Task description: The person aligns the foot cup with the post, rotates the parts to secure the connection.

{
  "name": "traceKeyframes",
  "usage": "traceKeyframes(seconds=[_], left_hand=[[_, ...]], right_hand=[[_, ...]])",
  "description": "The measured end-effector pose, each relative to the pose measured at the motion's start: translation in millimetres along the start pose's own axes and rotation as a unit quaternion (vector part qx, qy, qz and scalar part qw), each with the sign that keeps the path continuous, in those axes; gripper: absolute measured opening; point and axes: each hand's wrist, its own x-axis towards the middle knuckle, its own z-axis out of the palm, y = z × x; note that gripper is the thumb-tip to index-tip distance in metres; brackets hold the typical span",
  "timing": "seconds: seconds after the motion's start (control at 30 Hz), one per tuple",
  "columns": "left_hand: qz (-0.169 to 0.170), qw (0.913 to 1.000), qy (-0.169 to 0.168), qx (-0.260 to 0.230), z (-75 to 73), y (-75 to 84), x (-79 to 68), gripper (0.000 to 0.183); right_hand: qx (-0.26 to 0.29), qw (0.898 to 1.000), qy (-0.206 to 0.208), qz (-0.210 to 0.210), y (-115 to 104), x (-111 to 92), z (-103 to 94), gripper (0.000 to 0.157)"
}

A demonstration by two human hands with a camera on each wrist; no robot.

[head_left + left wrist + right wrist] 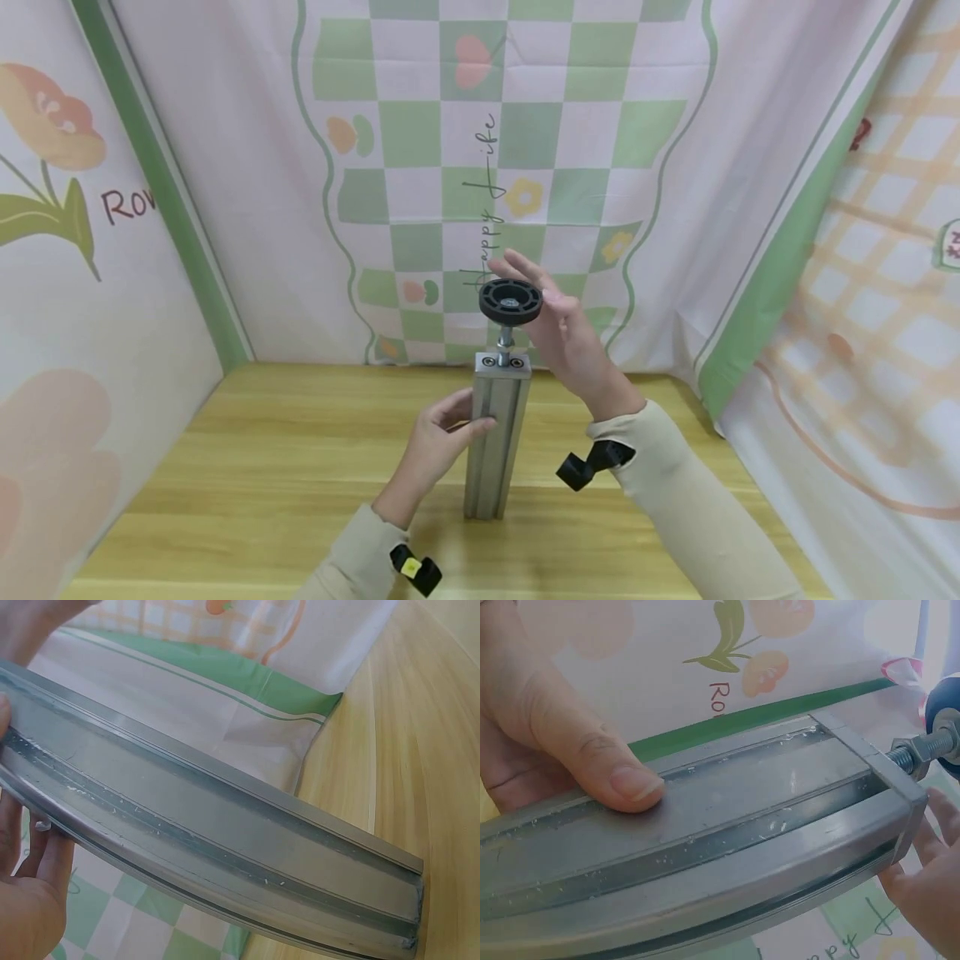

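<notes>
An aluminium profile (495,450) stands upright on the wooden table, with a metal end plate (503,365) and two screws on top. From that plate rises a threaded stud (922,751) with a nut, bearing a round black leveling foot (510,304). My left hand (438,433) grips the profile's upper part from the left, its thumb (607,765) pressed along the near face. Beside the foot, my right hand (566,337) has its fingers extended up and past it, a fingertip right at the rim. In the left wrist view the profile's lower end (412,915) meets the table.
The light wooden table (262,467) spreads around the profile. Printed fabric (420,192) hangs behind it, with more fabric walls to the left and right. Each sleeve carries a black wrist mount (596,462).
</notes>
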Motion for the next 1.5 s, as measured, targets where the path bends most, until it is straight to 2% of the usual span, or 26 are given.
traceKeyframes(seconds=[0.2, 0.43, 0.6, 0.8, 0.93, 1.03, 1.17, 1.27, 1.37, 1.5], left_hand=[[0.0, 1.0, -0.001, -0.004, 0.2, -0.3, 0.2, 0.045], [-0.003, 1.0, 0.001, -0.002, 0.3, -0.4, 0.4, 0.045], [0.001, 1.0, 0.001, -0.004, -0.3, -0.5, -0.3, 0.045], [0.003, 1.0, -0.001, -0.006, 0.0, -1.0, -0.6, 0.044], [0.004, 1.0, -0.002, -0.006, 0.6, -1.0, -0.6, 0.044], [0.004, 1.0, -0.001, -0.008, 0.5, -0.3, -1.0, 0.044], [0.0, 1.0, 0.0, -0.005, 0.5, -0.5, -1.0, 0.045], [-0.003, 1.0, 0.002, -0.001, 0.6, -0.6, -0.9, 0.046], [-0.004, 1.0, 0.003, 0.0, 0.5, -1.0, -0.7, 0.046], [-0.005, 1.0, 0.004, 0.002, 0.3, -1.9, 0.1, 0.046]], right_hand=[[0.069, 0.997, -0.013, 0.012, 2, -2, -2.3, 0.052], [0.079, 0.997, -0.01, 0.009, 2, -2, -2.7, 0.046], [0.056, 0.998, 0.004, -0.012, 4, -2, -3.9, 0.041], [-0.001, 0.998, 0.038, -0.04, 5, -7, -5.3, 0.032], [-0.049, 0.996, 0.064, -0.039, 1, -10, -4.8, 0.027], [-0.06, 0.995, 0.077, -0.031, -3, -11, -3.4, 0.025], [-0.06, 0.994, 0.08, -0.035, -5, -11, -1.9, 0.032], [-0.072, 0.994, 0.075, -0.04, -6, -12, -1.0, 0.044], [-0.097, 0.993, 0.056, -0.04, -6, -11, -1.0, 0.056], [-0.098, 0.995, 0.018, -0.032, -7, -7, -0.9, 0.057]])
